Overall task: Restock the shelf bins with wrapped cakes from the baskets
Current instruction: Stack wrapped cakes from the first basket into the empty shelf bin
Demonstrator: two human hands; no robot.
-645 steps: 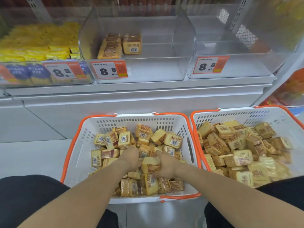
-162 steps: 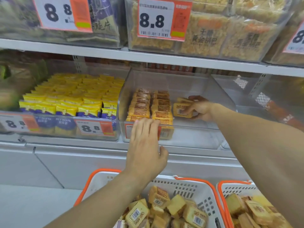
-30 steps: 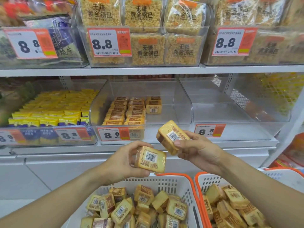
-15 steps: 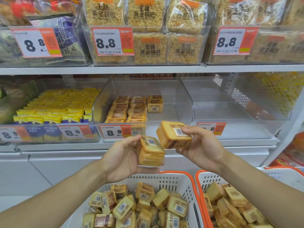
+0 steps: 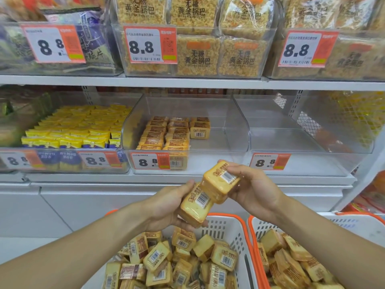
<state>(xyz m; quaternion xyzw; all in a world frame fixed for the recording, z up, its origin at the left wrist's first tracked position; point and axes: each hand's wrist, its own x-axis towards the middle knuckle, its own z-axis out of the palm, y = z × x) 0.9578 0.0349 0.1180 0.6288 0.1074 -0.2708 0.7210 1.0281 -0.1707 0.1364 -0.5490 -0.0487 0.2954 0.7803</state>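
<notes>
While left hand and right hand each clamp wrapped cake, packs touching, half-filled bin lies directly above (centre frame), right hand nearer.

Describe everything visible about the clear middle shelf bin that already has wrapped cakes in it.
The middle shelf bin looks like clear hard plastic, with tall curved side walls and a low front lip carrying an orange-and-white 8.8 price tag. It sits on the white lower shelf between a bin of yellow packets and an empty clear bin. Wrapped cakes fill two rows at its left; a short third row begins at the back. Its right part is bare. Neither hand touches it.
</notes>
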